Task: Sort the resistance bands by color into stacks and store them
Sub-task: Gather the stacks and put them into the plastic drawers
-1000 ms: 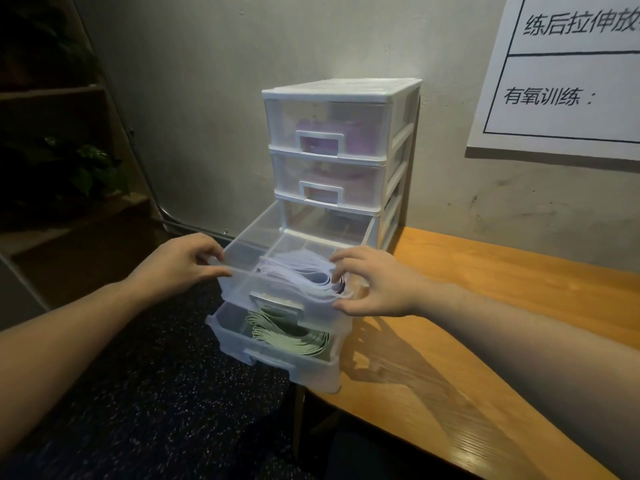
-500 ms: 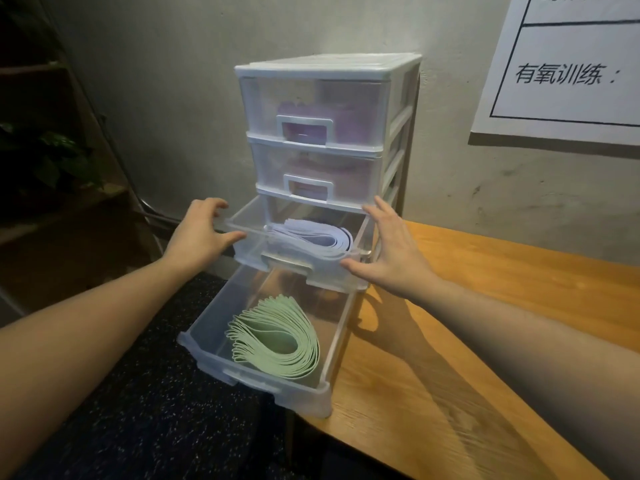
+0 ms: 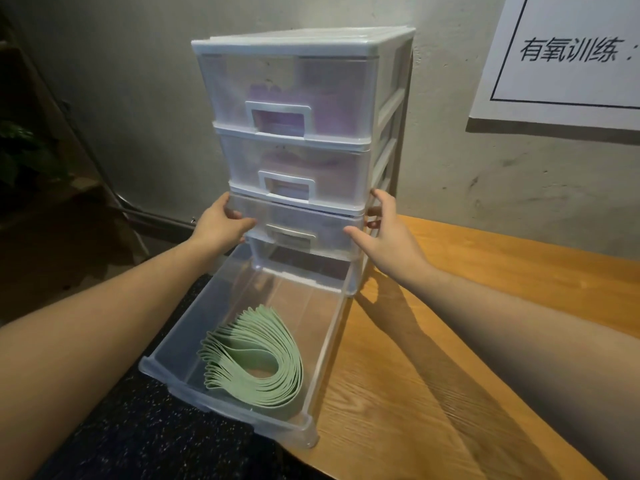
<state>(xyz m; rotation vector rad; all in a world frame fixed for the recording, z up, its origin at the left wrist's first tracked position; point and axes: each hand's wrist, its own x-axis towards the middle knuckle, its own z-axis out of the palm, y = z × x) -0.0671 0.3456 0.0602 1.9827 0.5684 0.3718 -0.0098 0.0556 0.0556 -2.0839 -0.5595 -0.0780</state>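
Note:
A white, clear plastic drawer unit (image 3: 301, 43) with several drawers stands at the left end of a wooden table (image 3: 485, 341). The third drawer (image 3: 294, 233) is pushed almost fully in. My left hand (image 3: 221, 225) presses its left front corner and my right hand (image 3: 388, 233) presses its right front corner, fingers straight. The bottom drawer (image 3: 239, 420) is pulled far out and holds a stack of green bands (image 3: 259, 358). Purple bands (image 3: 322, 109) show faintly through the top drawer, and pinkish bands (image 3: 294, 161) through the second.
The open bottom drawer juts past the table's edge over a dark speckled floor (image 3: 138, 438). A white poster (image 3: 571, 57) with printed characters hangs on the grey wall at the right. Dark shelves and a plant (image 3: 20, 147) stand at the left.
Both hands pushed the third drawer, with its pale bands, back into the unit. The view has moved closer to the drawers. The bottom drawer stays pulled out.

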